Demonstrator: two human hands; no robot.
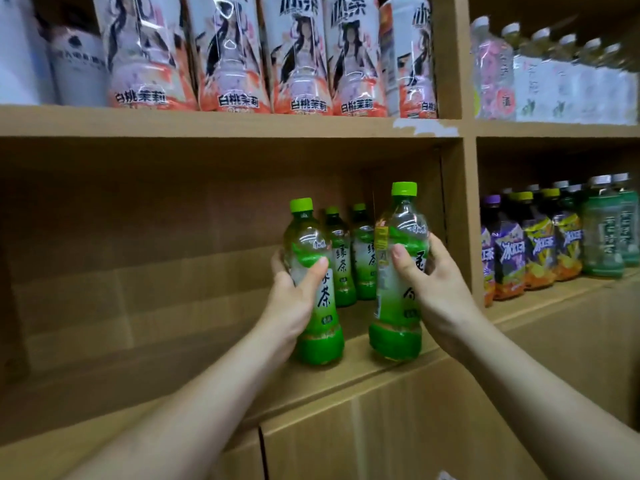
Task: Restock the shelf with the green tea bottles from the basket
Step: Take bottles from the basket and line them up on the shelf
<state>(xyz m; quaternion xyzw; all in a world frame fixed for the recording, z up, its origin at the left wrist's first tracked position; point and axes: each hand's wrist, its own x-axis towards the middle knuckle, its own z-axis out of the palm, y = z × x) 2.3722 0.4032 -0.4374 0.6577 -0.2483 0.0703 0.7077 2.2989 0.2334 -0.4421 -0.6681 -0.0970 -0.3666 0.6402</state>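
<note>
Green-capped clear plastic tea bottle point(320, 344) in your left hand point(294, 303), fingers wrapped round it; twin bottle point(396, 306) gripped by right hand point(436, 285). Both at brown cardboard shelf point(207, 403) front: placing step. Next, set beside two rear bottles point(343, 261), release.

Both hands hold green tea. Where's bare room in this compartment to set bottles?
Bare shelf floor runs leftward from the left hand and left bottle. Crowded at right: two standing bottles fill the back corner by the divider; the right hand holds the right bottle before them.
</note>
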